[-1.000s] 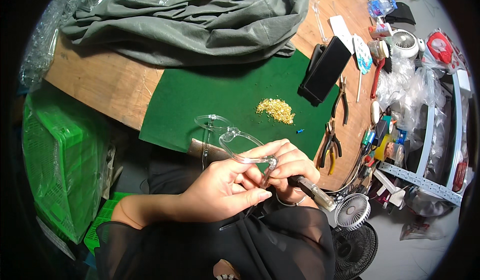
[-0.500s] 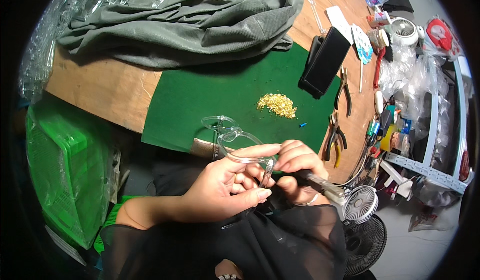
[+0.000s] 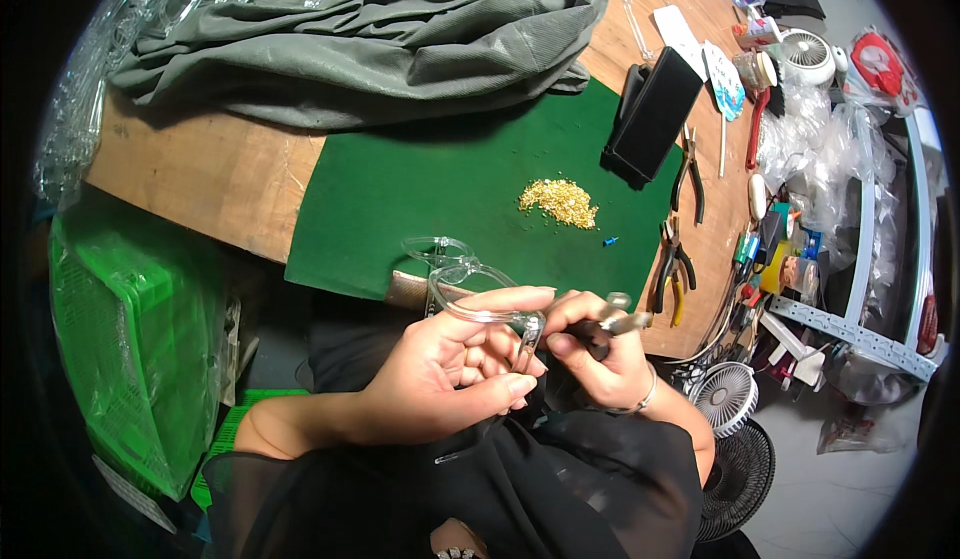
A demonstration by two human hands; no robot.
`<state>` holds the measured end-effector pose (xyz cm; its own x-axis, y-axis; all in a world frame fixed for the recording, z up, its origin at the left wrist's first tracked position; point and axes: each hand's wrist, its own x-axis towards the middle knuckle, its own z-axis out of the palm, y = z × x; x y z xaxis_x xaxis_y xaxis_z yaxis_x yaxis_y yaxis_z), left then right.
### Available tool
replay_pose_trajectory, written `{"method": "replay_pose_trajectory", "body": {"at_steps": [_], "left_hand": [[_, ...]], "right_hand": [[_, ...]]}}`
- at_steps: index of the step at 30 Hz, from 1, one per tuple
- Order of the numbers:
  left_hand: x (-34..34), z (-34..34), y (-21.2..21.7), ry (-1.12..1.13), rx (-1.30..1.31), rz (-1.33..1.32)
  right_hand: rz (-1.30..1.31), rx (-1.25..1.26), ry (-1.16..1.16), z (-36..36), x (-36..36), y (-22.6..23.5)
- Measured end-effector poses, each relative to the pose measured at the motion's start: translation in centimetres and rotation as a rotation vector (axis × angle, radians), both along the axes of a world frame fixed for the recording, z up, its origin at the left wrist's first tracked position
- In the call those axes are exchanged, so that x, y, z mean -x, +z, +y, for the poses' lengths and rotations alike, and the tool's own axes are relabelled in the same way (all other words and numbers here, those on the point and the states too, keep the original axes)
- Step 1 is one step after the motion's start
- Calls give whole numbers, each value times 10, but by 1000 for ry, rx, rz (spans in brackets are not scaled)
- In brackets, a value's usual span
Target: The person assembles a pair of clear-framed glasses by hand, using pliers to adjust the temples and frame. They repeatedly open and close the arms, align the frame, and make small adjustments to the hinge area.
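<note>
My left hand (image 3: 425,364) is closed around a clear plastic eyeglasses frame (image 3: 468,263), held over the near edge of the green mat (image 3: 400,194). A temple of it runs down between thumb and fingers. Close beside its hinge, my right hand (image 3: 612,367) grips a dark tool with a metal end (image 3: 625,323); motion blur hides its exact kind. Whether the tool touches the frame, I cannot tell. Beyond my hands lies a heap of tiny gold-coloured parts (image 3: 558,203) on the mat, with a small blue piece (image 3: 611,242) nearby.
A black phone-like slab (image 3: 655,114) rests at the mat's right corner. Two pairs of pliers (image 3: 688,177) lie below it. Grey cloth (image 3: 370,69) covers the far side, near many clear frames (image 3: 200,4). A green crate (image 3: 130,329) stands left; fans (image 3: 723,399) stand right.
My right hand has turned, so the tool's metal end has swung up and away from my lap. The left hand and the eyeglasses frame have hardly moved.
</note>
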<state>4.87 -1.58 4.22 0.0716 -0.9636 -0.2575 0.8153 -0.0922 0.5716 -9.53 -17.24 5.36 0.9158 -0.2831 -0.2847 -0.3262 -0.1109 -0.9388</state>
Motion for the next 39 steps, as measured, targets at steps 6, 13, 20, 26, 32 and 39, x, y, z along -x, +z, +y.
{"method": "replay_pose_trajectory", "body": {"at_steps": [6,13,20,26,32,39], "left_hand": [[5,-1,-1,3,16,28],[10,-3,-1,-40,-6,-130],[12,-4,0,-58,-3,-159],[10,-4,3,-76,-31,-94],[11,-3,2,-63,-16,-130],[10,-5,3,-76,-40,-103]], "right_hand": [[-623,315,-6,5,-29,-7],[-650,398,59,0,-25,-14],[-689,406,-7,5,-23,-17],[-706,360,-50,8,-19,-23],[-724,308,-82,10,-20,-27],[-671,384,-2,5,-21,-18]]}}
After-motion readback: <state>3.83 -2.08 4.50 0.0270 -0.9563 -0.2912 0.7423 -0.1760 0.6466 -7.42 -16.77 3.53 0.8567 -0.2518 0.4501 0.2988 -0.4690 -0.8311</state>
